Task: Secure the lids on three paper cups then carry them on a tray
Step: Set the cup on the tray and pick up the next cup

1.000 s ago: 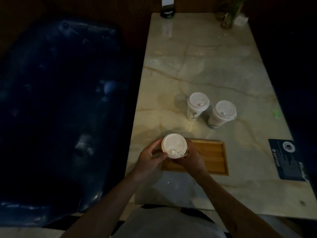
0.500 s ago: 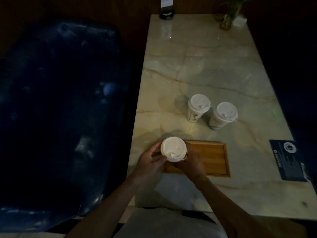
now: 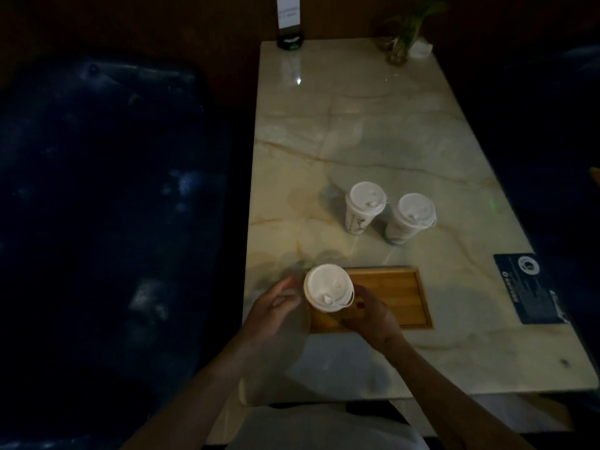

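Near cup (image 3: pixel 328 292) sits upright over the left end of the tray (image 3: pixel 394 295), lid on, long axis vertical, and it lies right between the two hands. The right hand (image 3: pixel 370 315) is the closer one: its fingers curl toward the cup's wall just below the lid rim, apparently in contact. The left hand (image 3: pixel 276 308) hovers just beside the cup on the other side, fingers loosely spread and blurred, so whether they touch the cup I cannot tell. Whether the base is resting on the tray or held just above it is hidden by the lid.

Further up the table (image 3: pixel 357 131) the other two cups, left cup (image 3: pixel 365 206) and right cup (image 3: pixel 410 219), stand close side by side, both lidded, well apart from the tray. My read: one cup is being placed, two remain (the right hand has the shorter reach to them). Nothing blocks that path; the dark card (image 3: pixel 529 287) lies off to the right, the plant (image 3: pixel 402 37) far back.
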Demonstrator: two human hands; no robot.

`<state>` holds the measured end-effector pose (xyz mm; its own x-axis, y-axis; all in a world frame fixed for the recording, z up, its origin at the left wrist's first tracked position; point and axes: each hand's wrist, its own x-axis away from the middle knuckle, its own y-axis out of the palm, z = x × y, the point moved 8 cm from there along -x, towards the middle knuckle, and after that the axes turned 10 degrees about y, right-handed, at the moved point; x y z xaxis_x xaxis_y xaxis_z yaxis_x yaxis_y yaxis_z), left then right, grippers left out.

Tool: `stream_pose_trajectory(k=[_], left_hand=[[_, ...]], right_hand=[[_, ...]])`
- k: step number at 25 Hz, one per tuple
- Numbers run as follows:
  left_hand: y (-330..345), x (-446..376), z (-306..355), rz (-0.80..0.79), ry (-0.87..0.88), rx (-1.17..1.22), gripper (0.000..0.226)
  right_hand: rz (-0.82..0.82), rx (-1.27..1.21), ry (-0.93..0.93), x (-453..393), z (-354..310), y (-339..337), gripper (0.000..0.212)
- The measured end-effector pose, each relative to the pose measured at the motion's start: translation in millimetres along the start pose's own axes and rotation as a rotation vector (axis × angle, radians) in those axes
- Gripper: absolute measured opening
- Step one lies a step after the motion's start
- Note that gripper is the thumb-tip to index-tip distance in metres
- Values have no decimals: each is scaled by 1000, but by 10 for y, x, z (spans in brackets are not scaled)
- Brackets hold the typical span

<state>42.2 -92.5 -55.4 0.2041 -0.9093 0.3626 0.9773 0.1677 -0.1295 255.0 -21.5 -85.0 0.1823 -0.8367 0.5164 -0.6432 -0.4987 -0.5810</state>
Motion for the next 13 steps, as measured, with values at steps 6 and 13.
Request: stream_pose_trajectory(k=[6,13], left_hand=[[-375,-362,290,-164,101,-356,32],[8,-1117,873,-488,301,-1109,55]], right_hand=[[58,260,166,-53,243,-513,47],[38,270,164,-433,89,-863,55]])
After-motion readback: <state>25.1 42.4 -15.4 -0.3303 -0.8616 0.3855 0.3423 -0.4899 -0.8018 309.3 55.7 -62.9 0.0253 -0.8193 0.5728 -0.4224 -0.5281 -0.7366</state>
